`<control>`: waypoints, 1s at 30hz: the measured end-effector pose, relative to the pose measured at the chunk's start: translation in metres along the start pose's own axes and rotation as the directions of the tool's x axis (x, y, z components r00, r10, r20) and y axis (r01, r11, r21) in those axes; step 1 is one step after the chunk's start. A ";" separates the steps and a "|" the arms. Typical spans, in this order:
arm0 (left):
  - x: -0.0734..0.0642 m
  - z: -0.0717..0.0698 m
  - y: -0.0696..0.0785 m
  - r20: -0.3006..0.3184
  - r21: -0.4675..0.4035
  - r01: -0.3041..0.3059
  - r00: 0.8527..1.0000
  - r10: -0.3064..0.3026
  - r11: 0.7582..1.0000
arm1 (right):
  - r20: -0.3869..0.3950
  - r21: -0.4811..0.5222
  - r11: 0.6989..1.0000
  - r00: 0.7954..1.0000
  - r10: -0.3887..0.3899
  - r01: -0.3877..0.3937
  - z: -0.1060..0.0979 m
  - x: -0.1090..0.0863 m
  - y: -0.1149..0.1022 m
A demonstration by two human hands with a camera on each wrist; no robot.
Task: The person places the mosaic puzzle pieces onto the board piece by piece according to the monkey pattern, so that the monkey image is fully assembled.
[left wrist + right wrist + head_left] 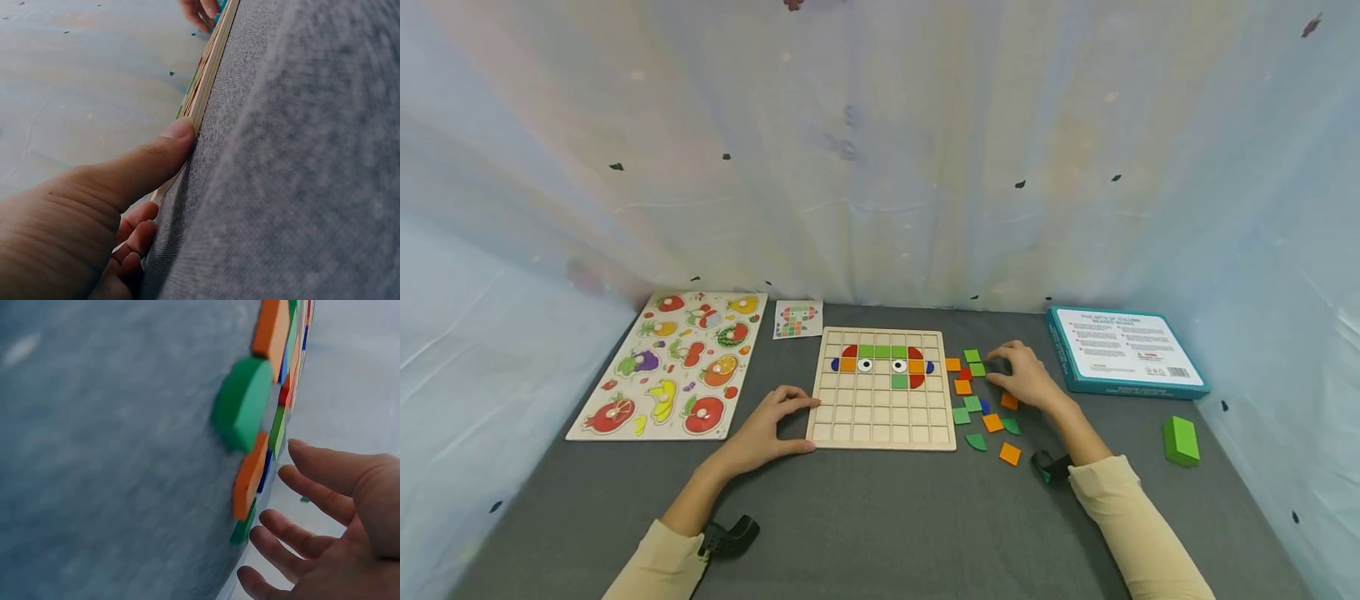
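Note:
A wooden grid board (880, 417) lies on the grey cloth. Red, green, orange and blue tiles and two eye tiles sit in its upper rows. My left hand (767, 429) touches the board's left side, the thumb near its lower corner; in the left wrist view the thumb (156, 153) rests against the wooden edge. Over the loose tiles on the right hovers my right hand (1026, 375), its fingers spread with nothing seen between them. Nearest to it are green square tiles (976, 369). A green quarter-round tile (242, 403) and an orange tile (250, 475) show close up in the right wrist view.
A small pattern card (798, 320) lies behind the board. Further left is a fruit picture board (670, 433). A flat teal box (1131, 350) and a green block (1182, 442) are on the right. Hanging fabric (880, 208) encloses the back and sides.

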State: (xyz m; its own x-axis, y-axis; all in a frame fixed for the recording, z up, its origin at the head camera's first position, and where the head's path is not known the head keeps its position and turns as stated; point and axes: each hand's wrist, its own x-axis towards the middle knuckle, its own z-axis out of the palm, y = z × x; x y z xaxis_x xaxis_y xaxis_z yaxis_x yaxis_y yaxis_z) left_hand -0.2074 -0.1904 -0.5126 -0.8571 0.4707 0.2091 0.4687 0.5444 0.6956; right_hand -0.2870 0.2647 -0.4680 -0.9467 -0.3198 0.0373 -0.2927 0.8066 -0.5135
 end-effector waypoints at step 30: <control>0.000 0.001 -0.003 0.002 0.003 0.009 1.000 -0.009 1.000 | 0.047 -0.016 1.000 0.999 0.016 -0.016 0.000 0.012 -0.002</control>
State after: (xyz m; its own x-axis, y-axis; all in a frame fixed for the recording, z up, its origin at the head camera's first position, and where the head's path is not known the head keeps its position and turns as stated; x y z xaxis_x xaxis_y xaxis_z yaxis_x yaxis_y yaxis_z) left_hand -0.2087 -0.1911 -0.5153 -0.8610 0.4671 0.2013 0.4615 0.5508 0.6955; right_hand -0.2979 0.2591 -0.4668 -0.9440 -0.3298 -0.0119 -0.2799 0.8193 -0.5005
